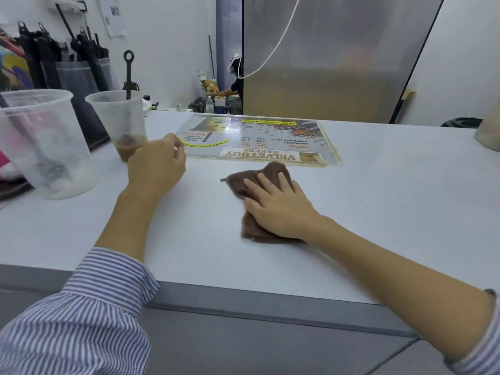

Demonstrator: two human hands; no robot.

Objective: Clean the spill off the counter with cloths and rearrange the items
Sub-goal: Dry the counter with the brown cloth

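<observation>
Cloth (257, 182), brown and crumpled, lies on the white counter (378, 212) just in front of the laminated menu (259, 139), its far edge near the menu's front edge. The right hand (278, 207) lies flat on top of it, fingers straight and slightly spread, palm pressing the cloth down; the near part of the cloth bunches under the wrist. The left hand (157, 161) is lifted beside the small cup (121, 123), fingers loosely curled with the thumb side toward the cup's lower wall. Whether it touches the cup I cannot tell, and nothing is plainly held in it. The small cup holds a little brown liquid at the bottom and a dark stirrer (128, 77) stands up out of it. A larger clear cup (46, 142) stands to its left, with white powder in its base and a dark scoop inside. Both cups stand near the counter's left end, well apart from the cloth. Both forearms are bare below rolled striped sleeves (89, 307).
</observation>
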